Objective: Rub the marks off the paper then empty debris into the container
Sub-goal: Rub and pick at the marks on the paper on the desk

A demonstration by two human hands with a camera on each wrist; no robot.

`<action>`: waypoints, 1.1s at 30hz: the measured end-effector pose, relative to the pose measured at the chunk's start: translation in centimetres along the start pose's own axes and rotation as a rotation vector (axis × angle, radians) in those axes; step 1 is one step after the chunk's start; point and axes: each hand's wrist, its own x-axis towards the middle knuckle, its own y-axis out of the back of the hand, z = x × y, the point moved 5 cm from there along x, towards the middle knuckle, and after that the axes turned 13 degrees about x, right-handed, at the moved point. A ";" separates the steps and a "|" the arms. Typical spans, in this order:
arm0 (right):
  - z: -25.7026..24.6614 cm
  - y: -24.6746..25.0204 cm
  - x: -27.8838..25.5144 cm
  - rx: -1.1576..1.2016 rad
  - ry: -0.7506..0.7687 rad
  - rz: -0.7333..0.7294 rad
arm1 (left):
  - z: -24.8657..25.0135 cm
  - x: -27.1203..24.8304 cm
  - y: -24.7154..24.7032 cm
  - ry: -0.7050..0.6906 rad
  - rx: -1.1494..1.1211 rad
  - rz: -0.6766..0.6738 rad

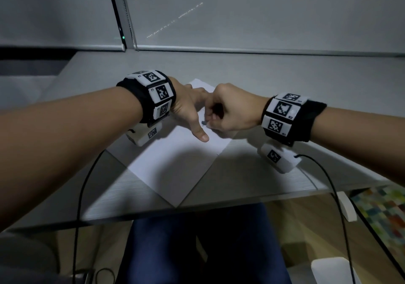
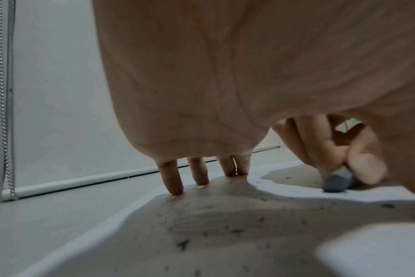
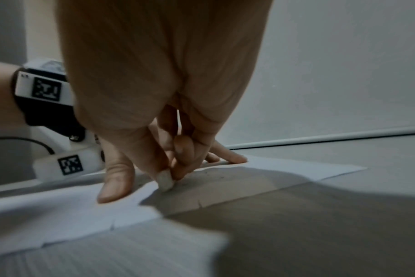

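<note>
Head view showed the left hand (image 1: 188,106) spread flat, fingers pinning the paper (image 1: 175,170) to the bench (image 1: 285,82). The right hand (image 1: 232,110) pinched the eraser (image 2: 336,180), rubbing marks.

paper (image 1: 175,163): white sheet, flat on the grey desk, turned cornerwise, centre of the head view; near corner reaches the desk's front edge, far corner shows above the hands; small nicks along its right edge.
eraser (image 2: 338,180): small grey-blue block, tip down on the paper, right of centre in the left wrist view; looks pale in the right wrist view.
debris (image 2: 225,230): dark crumbs scattered over the paper, thickest near the eraser.
</note>
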 end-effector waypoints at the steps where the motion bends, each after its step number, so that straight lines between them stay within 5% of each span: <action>1: -0.2 -0.1 0.0 0.006 0.010 -0.015 | 0.1 0.0 0.0 -0.011 -0.009 -0.008; 7: 2.1 1.6 1.5 -0.055 -0.089 0.096 | 0.2 -0.5 0.4 0.008 0.027 0.003; 13: -1.3 -0.9 0.4 -0.004 0.090 -0.063 | 0.0 -0.7 0.1 0.032 -0.072 -0.005; 18: 1.3 1.2 1.9 -0.091 -0.019 0.026 | 0.4 -0.7 0.4 0.010 -0.004 0.012; 24: -1.0 -0.7 0.5 -0.029 0.078 -0.089 | 0.1 -0.9 0.1 0.045 -0.091 0.001; 30: 1.0 1.0 2.2 -0.084 -0.012 0.037 | 0.2 -0.2 0.1 0.007 -0.040 0.022; 33: -0.2 -0.1 1.4 -0.039 0.053 -0.029 | 0.2 -0.6 0.2 0.040 -0.077 0.022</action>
